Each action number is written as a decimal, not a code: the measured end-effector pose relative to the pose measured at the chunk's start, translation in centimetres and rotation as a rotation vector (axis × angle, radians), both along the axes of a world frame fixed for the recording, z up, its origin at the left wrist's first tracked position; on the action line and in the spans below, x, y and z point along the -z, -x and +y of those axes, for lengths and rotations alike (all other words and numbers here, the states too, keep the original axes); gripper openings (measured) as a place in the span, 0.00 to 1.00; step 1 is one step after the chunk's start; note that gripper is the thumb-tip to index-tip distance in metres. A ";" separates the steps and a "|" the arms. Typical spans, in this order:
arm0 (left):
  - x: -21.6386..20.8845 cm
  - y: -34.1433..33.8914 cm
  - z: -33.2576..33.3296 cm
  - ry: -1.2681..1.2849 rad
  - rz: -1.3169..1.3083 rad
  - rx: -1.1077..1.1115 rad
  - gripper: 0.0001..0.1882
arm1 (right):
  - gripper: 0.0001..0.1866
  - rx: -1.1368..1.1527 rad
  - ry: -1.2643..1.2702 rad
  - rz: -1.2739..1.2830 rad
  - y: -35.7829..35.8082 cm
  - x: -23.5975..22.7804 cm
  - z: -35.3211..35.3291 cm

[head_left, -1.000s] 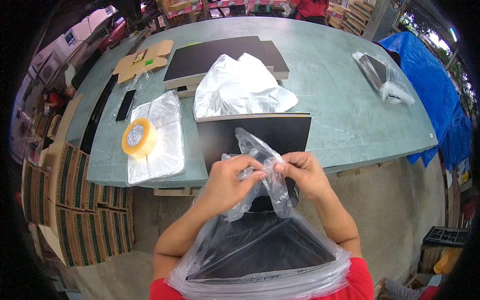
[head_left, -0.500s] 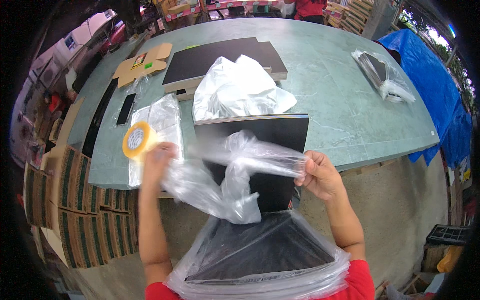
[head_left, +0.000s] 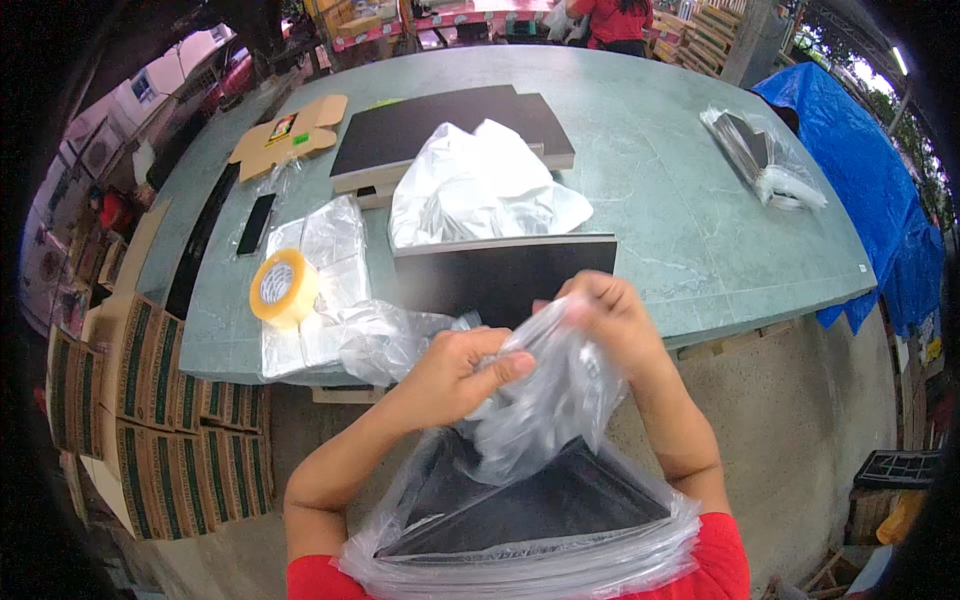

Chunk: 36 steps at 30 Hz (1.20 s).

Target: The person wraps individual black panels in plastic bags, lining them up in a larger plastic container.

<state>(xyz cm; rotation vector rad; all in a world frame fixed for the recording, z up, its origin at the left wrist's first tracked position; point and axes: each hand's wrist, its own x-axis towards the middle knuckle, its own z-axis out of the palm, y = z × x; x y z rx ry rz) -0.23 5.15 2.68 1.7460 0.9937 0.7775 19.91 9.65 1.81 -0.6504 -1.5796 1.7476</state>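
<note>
Clear plastic (head_left: 545,400) is bunching up in front of the person, above a black sheet (head_left: 560,505) it is already covering; closing the loose top is apparently remaining. The right hand (head_left: 618,322) is clutching the bunch; the left hand (head_left: 452,372) is touching it, its grip unclear. Compared with half a second ago, the left hand is sitting nearer the right, away from the tape roll (head_left: 284,288).
</note>
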 end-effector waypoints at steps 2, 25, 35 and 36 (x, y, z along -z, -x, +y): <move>0.3 0.3 1.0 0.084 -0.234 -0.055 0.15 | 0.25 -0.110 0.515 0.204 -0.5 2.6 -0.3; 1.1 6.0 -0.5 -0.539 1.241 0.269 0.08 | 0.10 -0.945 -0.786 -0.668 -1.5 -5.5 -5.2; -0.4 4.4 -3.4 -0.399 1.046 0.296 0.06 | 0.19 -0.473 -1.281 -1.826 -3.1 -0.3 -1.6; -0.4 4.8 -3.6 -0.428 1.079 0.305 0.07 | 0.19 -0.414 -1.380 -1.799 -3.1 0.0 -1.9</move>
